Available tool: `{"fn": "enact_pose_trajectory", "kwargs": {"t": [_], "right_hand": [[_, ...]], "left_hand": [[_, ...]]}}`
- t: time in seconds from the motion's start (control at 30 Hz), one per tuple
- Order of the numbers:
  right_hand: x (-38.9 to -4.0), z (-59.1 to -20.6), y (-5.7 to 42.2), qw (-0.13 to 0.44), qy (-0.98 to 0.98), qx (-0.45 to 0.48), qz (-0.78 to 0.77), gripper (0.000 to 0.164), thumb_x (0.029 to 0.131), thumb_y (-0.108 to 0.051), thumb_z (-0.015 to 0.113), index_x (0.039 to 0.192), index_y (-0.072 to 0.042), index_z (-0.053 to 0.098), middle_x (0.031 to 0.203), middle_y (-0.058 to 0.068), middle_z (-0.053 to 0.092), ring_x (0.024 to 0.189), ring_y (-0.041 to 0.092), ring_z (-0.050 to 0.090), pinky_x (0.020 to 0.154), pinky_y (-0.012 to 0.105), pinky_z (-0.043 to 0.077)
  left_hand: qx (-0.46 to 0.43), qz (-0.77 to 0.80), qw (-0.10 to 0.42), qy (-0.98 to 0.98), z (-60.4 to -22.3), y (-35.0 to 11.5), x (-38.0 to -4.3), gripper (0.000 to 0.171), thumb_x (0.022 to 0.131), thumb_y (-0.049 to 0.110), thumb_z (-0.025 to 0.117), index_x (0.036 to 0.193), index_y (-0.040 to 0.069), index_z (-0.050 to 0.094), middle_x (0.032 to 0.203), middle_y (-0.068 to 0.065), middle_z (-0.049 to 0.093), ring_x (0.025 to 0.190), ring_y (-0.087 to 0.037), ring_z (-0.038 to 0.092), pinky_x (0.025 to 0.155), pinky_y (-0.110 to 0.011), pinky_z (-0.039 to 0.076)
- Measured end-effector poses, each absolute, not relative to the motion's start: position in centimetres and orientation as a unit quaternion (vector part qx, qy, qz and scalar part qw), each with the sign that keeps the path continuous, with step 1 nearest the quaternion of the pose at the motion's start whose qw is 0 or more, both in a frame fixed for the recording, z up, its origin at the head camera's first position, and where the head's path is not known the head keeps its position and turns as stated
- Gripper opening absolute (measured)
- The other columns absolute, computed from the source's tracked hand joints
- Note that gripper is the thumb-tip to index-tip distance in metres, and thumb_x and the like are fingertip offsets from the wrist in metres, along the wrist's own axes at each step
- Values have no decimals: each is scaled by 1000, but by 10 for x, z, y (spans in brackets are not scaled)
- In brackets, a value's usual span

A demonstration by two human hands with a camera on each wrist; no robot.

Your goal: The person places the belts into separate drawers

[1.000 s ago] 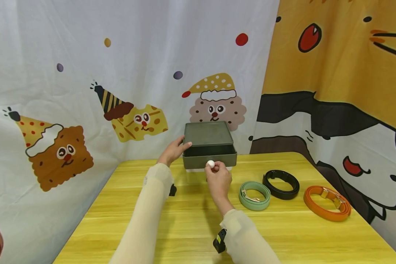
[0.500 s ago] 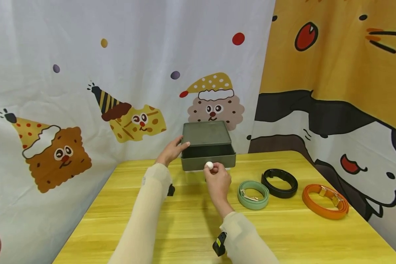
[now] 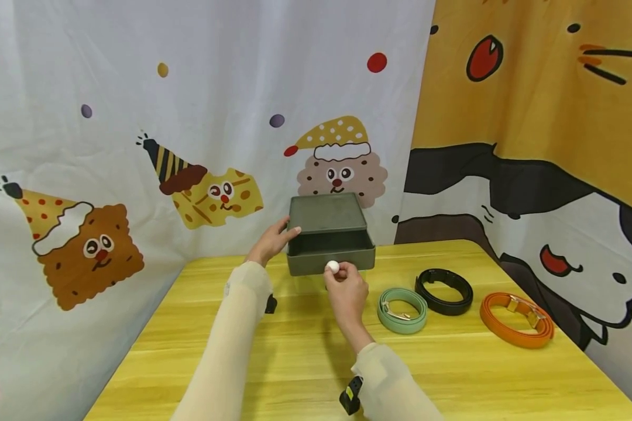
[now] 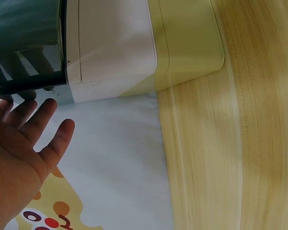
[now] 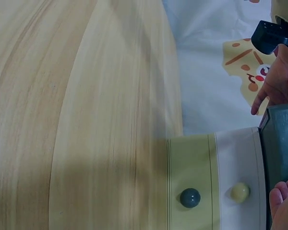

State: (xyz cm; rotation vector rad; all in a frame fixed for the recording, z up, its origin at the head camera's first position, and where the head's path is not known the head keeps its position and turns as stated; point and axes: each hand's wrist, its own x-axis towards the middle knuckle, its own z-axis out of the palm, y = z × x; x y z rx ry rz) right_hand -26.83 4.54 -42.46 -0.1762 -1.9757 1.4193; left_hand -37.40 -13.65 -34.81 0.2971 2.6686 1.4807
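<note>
A small drawer cabinet [image 3: 327, 210] with a dark green top stands at the back of the table. Its green top drawer [image 3: 306, 266] is pulled out towards me, and I see into its dark inside. My right hand [image 3: 347, 295] pinches the drawer's round white knob [image 3: 333, 266] between thumb and fingers. At the cabinet's left side, my left hand [image 3: 268, 242] rests with extended fingers against the upper edge. Below the green drawer, the right wrist view shows a white drawer [image 5: 237, 155] with a cream knob [image 5: 240, 192] and a yellow-green drawer [image 5: 189, 165] with a dark knob [image 5: 190, 197].
Right of the cabinet lie three coiled belts: a mint green belt [image 3: 402, 327], a black belt [image 3: 453, 308] and an orange belt [image 3: 521, 339]. The wooden table [image 3: 295, 374] ends at a printed cloth [image 3: 216, 47] hanging behind the cabinet.
The top drawer has slid a little farther out towards me, with my right hand still on its knob. My left hand keeps its place at the cabinet's side. The head view has shifted slightly.
</note>
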Motion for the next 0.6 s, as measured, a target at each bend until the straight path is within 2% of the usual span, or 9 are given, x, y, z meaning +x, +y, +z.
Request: {"fn": "enact_pose_trajectory", "kwargs": {"t": [0.6], "right_hand": [[-259, -426, 46, 351, -755, -55, 551, 18, 82, -22, 78, 88, -7, 70, 74, 1, 69, 66, 14, 66, 59, 34, 54]], "left_hand": [[104, 475, 33, 873, -350, -137, -374, 78, 101, 51, 52, 161, 19, 16, 165, -7, 15, 149, -30, 17, 117, -53, 22]]}}
